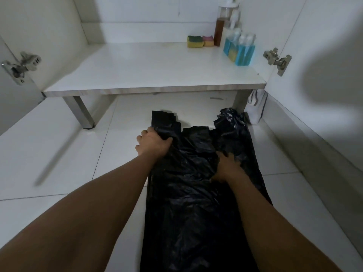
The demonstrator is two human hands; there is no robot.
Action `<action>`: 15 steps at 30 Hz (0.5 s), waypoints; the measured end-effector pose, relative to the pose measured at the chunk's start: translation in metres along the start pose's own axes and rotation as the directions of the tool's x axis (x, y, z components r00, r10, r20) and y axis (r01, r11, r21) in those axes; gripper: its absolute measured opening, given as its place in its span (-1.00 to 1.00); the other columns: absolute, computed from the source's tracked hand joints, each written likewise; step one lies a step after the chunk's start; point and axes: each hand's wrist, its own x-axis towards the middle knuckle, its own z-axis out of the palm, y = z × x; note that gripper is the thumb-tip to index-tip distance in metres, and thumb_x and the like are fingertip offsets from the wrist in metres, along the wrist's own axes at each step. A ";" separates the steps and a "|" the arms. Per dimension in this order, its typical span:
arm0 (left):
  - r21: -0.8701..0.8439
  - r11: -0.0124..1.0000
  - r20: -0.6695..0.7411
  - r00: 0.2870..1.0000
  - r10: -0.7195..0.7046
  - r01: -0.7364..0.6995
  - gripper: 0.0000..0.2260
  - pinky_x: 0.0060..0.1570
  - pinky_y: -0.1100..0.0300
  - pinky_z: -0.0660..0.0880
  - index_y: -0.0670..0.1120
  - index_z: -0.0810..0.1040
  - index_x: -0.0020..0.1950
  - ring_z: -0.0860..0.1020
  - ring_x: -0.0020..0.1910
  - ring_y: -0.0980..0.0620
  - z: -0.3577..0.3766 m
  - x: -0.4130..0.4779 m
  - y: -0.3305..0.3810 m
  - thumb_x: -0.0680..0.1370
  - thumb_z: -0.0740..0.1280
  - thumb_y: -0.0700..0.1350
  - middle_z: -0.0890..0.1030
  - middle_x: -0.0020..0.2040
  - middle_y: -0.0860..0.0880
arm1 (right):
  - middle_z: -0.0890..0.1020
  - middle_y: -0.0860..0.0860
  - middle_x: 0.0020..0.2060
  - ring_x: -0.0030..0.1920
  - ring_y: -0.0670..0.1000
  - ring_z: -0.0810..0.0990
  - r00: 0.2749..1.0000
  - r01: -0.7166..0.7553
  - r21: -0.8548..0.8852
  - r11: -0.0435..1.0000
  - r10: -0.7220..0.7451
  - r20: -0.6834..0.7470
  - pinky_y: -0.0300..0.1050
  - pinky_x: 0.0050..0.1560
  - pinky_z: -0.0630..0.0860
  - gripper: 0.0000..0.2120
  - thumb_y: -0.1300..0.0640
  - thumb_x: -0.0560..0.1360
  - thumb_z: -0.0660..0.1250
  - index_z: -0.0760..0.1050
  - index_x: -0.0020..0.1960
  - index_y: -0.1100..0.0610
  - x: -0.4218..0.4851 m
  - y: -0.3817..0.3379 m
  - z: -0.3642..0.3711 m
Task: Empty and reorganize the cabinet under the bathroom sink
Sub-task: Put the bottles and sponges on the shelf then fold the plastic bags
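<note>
A black plastic bag point(196, 193) lies spread on the white floor tiles in front of the open cabinet. My left hand point(153, 143) grips a bunch of the plastic at the bag's far left corner. My right hand point(225, 167) grasps crumpled plastic near the bag's middle, fingers dug into the folds. The white cabinet shelf point(147, 73) stands beyond the bag. At its back right sit two sponges point(200, 41), a brown bottle point(221, 30) and blue bottles point(240, 52).
Both cabinet doors stand open, with metal hinges at left point(19, 67) and right point(277, 59). The shelf rests on metal legs point(82, 112). A white cloth or bag point(255, 107) is tucked under the shelf's right end.
</note>
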 end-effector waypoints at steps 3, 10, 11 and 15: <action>-0.127 0.975 0.146 0.976 -0.164 0.183 -0.16 0.27 -0.14 0.39 -0.15 0.44 0.34 0.42 0.28 -0.24 -0.001 0.039 0.006 0.31 0.34 0.46 0.52 0.25 -0.19 | 0.00 0.15 0.52 0.48 0.32 0.06 0.995 -0.027 -0.045 0.999 0.031 0.095 0.25 0.45 0.20 0.05 -0.03 0.28 0.60 0.01 0.56 -0.07 0.017 0.008 0.013; -0.466 0.840 0.378 0.921 -0.096 0.278 -0.73 -0.40 0.20 0.59 -0.21 0.54 0.03 0.62 -0.29 -0.03 -0.003 0.073 0.038 0.48 0.49 -0.07 0.64 -0.09 -0.14 | -0.11 0.09 0.52 0.50 0.32 -0.10 0.981 -0.099 -0.094 0.991 0.113 0.159 0.42 0.39 0.20 0.07 -0.03 0.27 0.61 0.01 0.55 -0.09 0.039 0.005 0.023; -0.449 0.851 0.399 0.913 -0.082 0.272 -0.76 -0.33 0.14 0.63 -0.22 0.57 0.02 0.65 -0.27 -0.06 -0.006 0.077 0.042 0.49 0.48 -0.08 0.67 -0.08 -0.16 | -0.11 0.09 0.52 0.50 0.32 -0.11 0.981 -0.102 -0.091 0.991 0.115 0.158 0.43 0.38 0.19 0.06 -0.04 0.26 0.62 0.01 0.55 -0.08 0.040 0.005 0.023; -0.431 0.869 0.502 0.865 0.008 0.242 -0.86 -0.09 0.01 0.64 -0.19 0.56 0.02 0.66 -0.11 -0.14 -0.022 0.088 0.051 0.58 0.34 -0.12 0.66 -0.03 -0.20 | -0.13 0.09 0.52 0.50 0.31 -0.13 0.978 -0.107 -0.105 0.989 0.124 0.166 0.42 0.38 0.20 0.09 -0.06 0.24 0.63 0.00 0.54 -0.08 0.041 0.006 0.023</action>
